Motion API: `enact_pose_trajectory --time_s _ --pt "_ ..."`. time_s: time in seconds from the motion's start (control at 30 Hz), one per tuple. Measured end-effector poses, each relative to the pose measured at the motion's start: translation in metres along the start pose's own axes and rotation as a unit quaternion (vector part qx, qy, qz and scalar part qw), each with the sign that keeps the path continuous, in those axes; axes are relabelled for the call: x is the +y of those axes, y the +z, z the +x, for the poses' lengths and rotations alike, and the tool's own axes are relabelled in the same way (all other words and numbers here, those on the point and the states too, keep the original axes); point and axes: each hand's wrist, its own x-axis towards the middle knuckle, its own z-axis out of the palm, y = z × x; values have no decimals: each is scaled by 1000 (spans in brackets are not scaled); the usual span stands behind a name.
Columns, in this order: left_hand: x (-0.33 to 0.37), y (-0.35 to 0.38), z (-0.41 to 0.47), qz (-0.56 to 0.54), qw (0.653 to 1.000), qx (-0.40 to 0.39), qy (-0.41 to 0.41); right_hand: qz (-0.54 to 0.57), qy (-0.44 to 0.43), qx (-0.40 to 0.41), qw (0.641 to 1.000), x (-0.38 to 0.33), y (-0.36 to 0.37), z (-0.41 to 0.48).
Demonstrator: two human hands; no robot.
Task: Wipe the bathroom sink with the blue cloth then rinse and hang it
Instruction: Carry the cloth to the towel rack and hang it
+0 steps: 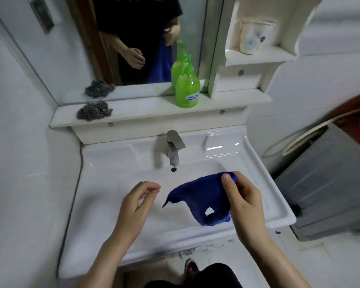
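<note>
One wide white glazed ceramic sink (104,215) fills the view. The dark blue soft cloth (202,196) hangs in the air above the right half of its basin, touching no surface that I can make out. The right hand (244,201) has it by one upper corner only, pinched between thumb and curled fingers, with the rest drooping and bunched. The left hand (137,201) hovers just beside the cloth's loose left tip, fingers loosely curled, holding nothing.

That single-corner pinch is the weak spot. A crumpled, hanging cloth would likely smear rather than wipe, and it may slip into the basin unless the left hand takes another corner and spreads it.

The brushed-metal tap (173,146) stands at the sink's back edge, where a sweep along that edge could snag the cloth. On the narrow white shelf (154,113) above, a high reach could knock down the green plastic pump bottle (187,90) toward its right end or the grey steel-wool scourer (95,110) at its left end.
</note>
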Motion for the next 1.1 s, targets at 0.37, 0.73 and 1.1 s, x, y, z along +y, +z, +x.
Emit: enact_pose_trajectory --time_s 0.37,0.73,1.1 --pt "-21 -7 -83 -20 981 -189 32 -25 19 312 950 -4 -46 -175" --pt "-172 12 -206 162 894 -399 -124 -90 306 387 865 143 -74 -383" --pt "-94 128 -292 69 920 -364 -125 -51 287 467 835 141 -156 -481"
